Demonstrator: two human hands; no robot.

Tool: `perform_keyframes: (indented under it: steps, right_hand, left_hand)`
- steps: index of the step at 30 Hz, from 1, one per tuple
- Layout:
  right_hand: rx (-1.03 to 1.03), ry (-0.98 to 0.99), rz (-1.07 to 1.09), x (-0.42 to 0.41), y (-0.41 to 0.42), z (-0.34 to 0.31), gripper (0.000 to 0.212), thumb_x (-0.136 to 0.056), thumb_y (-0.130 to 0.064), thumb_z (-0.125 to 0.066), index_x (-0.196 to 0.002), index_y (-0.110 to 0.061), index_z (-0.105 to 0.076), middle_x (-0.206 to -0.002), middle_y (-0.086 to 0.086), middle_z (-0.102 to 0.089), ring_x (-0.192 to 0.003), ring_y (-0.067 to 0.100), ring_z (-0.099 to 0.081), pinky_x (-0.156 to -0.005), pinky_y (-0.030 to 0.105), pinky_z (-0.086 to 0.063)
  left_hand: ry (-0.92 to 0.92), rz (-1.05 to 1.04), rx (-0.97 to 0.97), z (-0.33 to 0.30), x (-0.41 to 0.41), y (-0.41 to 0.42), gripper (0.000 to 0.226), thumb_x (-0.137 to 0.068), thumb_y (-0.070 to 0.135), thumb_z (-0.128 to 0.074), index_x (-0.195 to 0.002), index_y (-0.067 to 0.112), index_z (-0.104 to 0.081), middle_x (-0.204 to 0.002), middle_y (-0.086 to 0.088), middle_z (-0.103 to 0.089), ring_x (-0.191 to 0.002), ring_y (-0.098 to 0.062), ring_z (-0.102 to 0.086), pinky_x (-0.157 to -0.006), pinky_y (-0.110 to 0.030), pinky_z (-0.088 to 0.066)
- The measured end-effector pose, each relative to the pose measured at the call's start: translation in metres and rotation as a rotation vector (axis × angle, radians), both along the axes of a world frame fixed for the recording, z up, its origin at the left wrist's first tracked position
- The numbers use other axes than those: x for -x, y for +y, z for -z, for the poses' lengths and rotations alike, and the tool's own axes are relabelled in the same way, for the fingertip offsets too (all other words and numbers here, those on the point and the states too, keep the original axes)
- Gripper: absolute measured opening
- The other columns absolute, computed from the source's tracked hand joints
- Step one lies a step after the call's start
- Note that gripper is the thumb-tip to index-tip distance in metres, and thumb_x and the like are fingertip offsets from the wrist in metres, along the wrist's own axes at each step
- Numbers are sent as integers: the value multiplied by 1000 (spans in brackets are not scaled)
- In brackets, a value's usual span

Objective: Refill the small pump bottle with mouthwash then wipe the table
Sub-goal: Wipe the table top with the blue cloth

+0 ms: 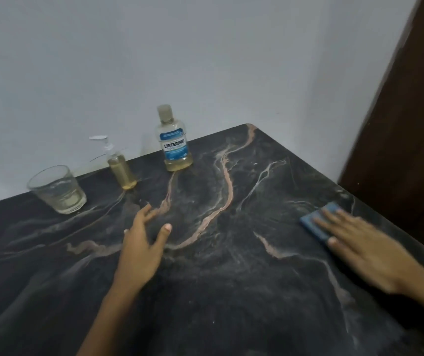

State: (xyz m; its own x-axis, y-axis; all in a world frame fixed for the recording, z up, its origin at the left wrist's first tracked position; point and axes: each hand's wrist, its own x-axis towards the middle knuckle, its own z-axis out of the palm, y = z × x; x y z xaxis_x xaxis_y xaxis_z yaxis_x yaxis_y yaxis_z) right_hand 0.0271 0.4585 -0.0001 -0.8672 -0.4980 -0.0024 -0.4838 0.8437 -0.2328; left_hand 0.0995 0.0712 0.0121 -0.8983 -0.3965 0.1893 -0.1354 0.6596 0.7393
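left hand [144, 242] spread, empty | right hand [359, 242] flat on blue cloth [316, 222] | glass [58, 190], bottles behind

— What stands at the back left? 
— A clear drinking glass [57, 189], upright, with a shallow layer of pale liquid at its bottom. 
— And behind it? 
— A plain white wall [205, 60] runs along the far edge. 
— To the right? 
— A dark brown wooden door [408, 124], its edge slanting upward.
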Motion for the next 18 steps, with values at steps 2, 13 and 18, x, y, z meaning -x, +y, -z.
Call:
perform_keyframes:
  steps: [2, 13, 18]
  right_hand:
    - [-23, 5, 129, 17, 8, 3, 55, -89, -54, -3, -143, -42, 3, -156, -13, 5, -143, 5, 10, -113, 21, 9]
    - [-63, 33, 101, 29, -243, 2, 53, -103, -35, -15, -153, -20, -8, -160, 8, 0, -146, 28, 1, -117, 45, -2]
    - [34, 56, -464, -100, -310, 16, 52, -102, -35, -20, -152, -24, -14, -159, 4, -8, -146, 25, -1, -116, 41, 4]
  left_hand:
    - [2, -60, -41, 2, -23, -16, 56, -91, 28, -58, -141, 14, -35, -139, -3, -50, -129, -19, -44, -110, -42, -31]
    - [21, -249, -265, 14, -115, -37, 50, -93, 20, -55, -140, 11, -39, -138, -8, -49, -128, -21, -46, -108, -38, -36]
    - [55, -320, -279, 17, -141, -37, 45, -94, 18, -53, -137, 9, -41, -136, -11, -51, -123, -20, -49, -107, -37, -36]
